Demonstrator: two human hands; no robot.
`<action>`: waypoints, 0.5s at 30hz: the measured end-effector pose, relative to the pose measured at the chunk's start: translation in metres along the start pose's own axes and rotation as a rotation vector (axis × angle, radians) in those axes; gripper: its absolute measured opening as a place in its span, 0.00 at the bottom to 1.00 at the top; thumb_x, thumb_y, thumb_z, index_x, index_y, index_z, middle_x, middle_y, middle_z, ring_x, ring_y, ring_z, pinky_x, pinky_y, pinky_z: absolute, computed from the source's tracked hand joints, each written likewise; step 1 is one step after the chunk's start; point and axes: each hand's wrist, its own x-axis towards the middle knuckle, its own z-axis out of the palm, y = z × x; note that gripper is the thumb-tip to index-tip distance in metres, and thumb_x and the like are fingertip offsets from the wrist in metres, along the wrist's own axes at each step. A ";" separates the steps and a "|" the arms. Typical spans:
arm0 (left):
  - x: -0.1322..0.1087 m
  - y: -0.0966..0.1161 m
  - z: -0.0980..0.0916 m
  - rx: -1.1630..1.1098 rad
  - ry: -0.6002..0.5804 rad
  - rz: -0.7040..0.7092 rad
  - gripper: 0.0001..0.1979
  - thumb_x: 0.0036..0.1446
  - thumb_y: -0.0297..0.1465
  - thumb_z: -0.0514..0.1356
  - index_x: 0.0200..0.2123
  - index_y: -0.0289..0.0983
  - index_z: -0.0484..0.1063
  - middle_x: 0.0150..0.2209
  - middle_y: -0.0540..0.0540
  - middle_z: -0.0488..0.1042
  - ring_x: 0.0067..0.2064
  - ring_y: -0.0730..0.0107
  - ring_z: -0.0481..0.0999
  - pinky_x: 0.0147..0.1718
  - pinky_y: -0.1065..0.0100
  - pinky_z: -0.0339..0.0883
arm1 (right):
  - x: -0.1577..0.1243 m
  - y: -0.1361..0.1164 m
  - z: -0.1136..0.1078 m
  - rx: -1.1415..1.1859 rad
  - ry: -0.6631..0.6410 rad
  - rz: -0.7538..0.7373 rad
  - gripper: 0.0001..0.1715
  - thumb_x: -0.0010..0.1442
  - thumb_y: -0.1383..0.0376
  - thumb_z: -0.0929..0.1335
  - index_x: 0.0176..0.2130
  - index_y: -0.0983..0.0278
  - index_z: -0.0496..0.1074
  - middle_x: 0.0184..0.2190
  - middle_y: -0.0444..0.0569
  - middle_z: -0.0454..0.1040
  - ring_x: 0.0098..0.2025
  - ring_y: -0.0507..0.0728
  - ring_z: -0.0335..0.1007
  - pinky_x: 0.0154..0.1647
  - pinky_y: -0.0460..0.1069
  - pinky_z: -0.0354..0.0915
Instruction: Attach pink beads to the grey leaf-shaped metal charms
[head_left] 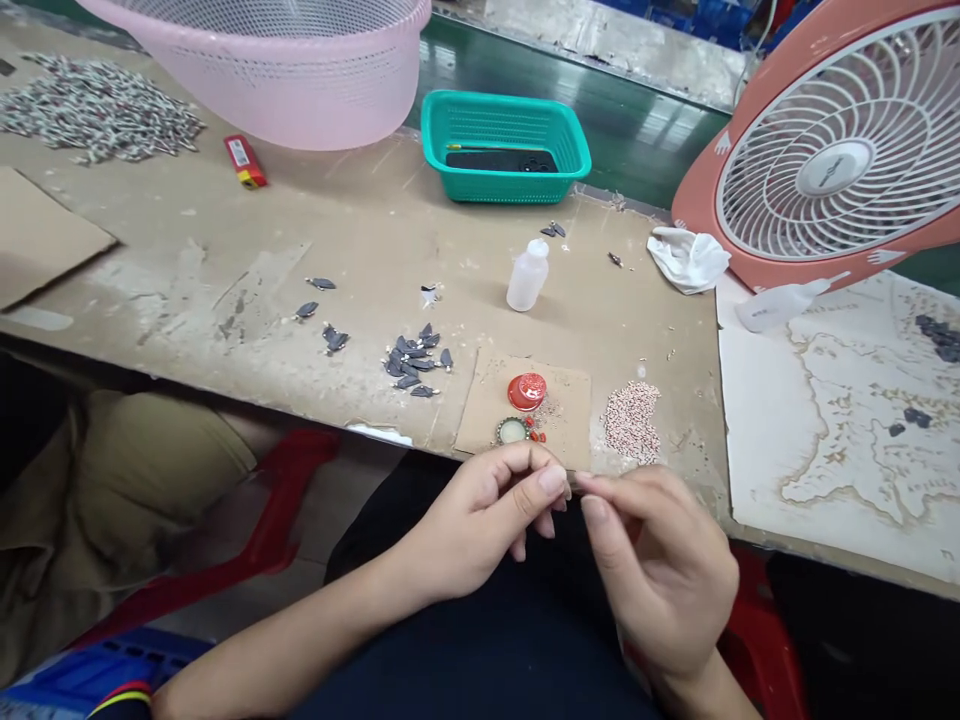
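Note:
Thumb and forefinger of my left hand are pinched together at the table's front edge; whatever they hold is too small to name. Close beside it, my right hand has its thumb and forefinger pressed near each other, with something tiny I cannot make out at the tips. Just beyond lies a cardboard square bearing a red cap, a bottle cap and small red bits. Small pinkish beads are heaped to its right, dark leaf-shaped pieces to its left.
A white squeeze bottle stands mid-table. Behind are a green basket, a pink basket and an orange fan. Crumpled tissue, another bottle and a printed sheet lie right. A person's leg shows left.

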 end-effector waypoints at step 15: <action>-0.014 -0.001 -0.009 0.569 0.090 0.244 0.16 0.71 0.37 0.50 0.30 0.37 0.65 0.27 0.50 0.67 0.30 0.73 0.68 0.31 0.70 0.65 | 0.010 -0.002 0.007 0.252 -0.238 0.287 0.04 0.63 0.67 0.70 0.39 0.57 0.76 0.30 0.42 0.70 0.30 0.50 0.67 0.28 0.45 0.65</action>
